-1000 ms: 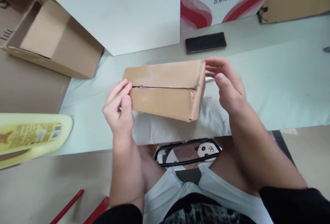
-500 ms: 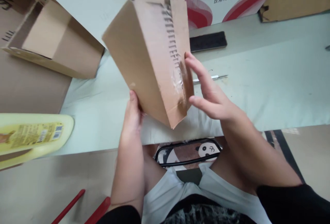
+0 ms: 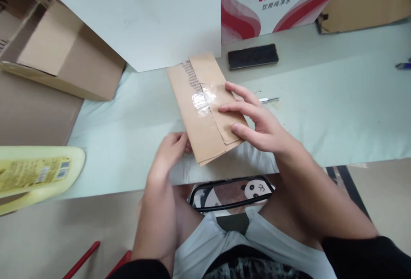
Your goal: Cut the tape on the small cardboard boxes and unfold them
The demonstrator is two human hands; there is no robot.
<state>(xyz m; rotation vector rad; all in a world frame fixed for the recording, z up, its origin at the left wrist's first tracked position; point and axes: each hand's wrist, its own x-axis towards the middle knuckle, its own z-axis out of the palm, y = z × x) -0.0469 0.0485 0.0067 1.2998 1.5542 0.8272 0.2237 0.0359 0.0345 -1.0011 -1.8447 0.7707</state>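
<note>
A small brown cardboard box [image 3: 202,133] is tilted in front of me over the table, its seam side with clear tape [image 3: 201,104] and a dark printed strip facing up. My left hand [image 3: 170,150] is closed at the box's lower left edge, its fingertips partly hidden behind the cardboard. Lying over the right side of the box, my right hand [image 3: 261,123] is open, with fingers spread and their tips on the flap. A thin white-handled pointed tool [image 3: 269,100] lies on the table just beyond the right hand.
A black phone [image 3: 253,56] lies near the red-and-white carton [image 3: 244,18]. A large white box [image 3: 144,22] stands at the back. Left are an open cardboard box [image 3: 83,52] and a yellow bottle [image 3: 38,172]. Flattened cardboard [image 3: 362,3] is at back right on the pale green tablecloth [image 3: 337,99].
The box has come down and turned so its taped face points up. My right hand has moved onto that face, and my left fingers have curled at its lower left edge.
</note>
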